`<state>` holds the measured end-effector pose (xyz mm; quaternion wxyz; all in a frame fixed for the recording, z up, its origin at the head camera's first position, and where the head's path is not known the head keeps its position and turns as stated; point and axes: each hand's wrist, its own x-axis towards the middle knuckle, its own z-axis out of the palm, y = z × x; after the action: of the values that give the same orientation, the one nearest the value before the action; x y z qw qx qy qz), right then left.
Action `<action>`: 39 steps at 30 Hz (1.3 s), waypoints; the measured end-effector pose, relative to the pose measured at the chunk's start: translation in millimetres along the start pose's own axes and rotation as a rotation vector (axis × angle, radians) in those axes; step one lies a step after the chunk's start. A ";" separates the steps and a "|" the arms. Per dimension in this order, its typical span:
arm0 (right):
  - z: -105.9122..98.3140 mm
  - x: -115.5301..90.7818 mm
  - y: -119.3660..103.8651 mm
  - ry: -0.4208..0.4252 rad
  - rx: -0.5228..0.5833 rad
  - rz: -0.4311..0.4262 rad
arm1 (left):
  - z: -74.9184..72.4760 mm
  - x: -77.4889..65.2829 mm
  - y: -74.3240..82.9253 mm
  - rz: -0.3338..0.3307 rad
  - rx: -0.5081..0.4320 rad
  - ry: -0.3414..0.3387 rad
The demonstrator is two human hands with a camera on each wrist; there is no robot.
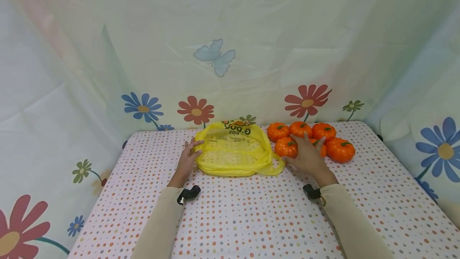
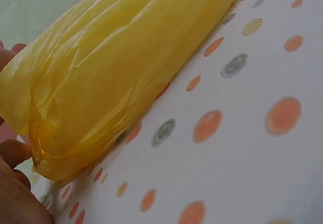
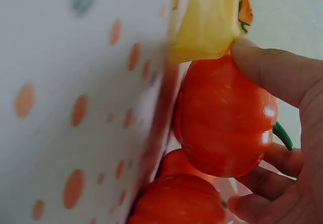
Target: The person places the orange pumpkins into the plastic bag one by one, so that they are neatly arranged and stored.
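A yellow plastic bag with dark print lies on the table, its handle loop on the right. My left hand is at the bag's left edge, fingers spread and loosely bent; in the left wrist view the thumb reaches the bag's lower corner. Several small orange pumpkins with green stems stand in two rows right of the bag. My right hand straddles the front-left pumpkin, thumb on the bag side and fingers bent round the far side. The hand partly hides the pumpkin behind it.
The table has a dotted white cloth. Behind it hangs a curtain printed with flowers and butterflies, and similar cloth closes off both sides. A black band with a small device sits on each wrist.
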<state>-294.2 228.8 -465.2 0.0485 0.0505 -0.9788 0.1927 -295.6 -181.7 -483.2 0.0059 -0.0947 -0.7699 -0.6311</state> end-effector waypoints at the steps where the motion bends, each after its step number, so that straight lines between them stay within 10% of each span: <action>1: -1.0 -0.3 -0.7 0.008 0.010 -0.005 | 0.2 -0.5 1.2 0.000 0.006 0.000; 28: -3.6 -14.1 -40.0 0.058 0.368 -0.091 | 2.7 10.6 -12.3 -0.007 -0.023 -0.005; 39: 8.9 12.1 -85.1 0.041 0.488 -0.280 | 1.2 13.8 -27.9 0.011 -0.010 0.055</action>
<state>-296.8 146.0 -440.3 0.0810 0.1915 -0.8857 0.4152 -313.3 -183.8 -508.8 0.0301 -0.0813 -0.7658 -0.6372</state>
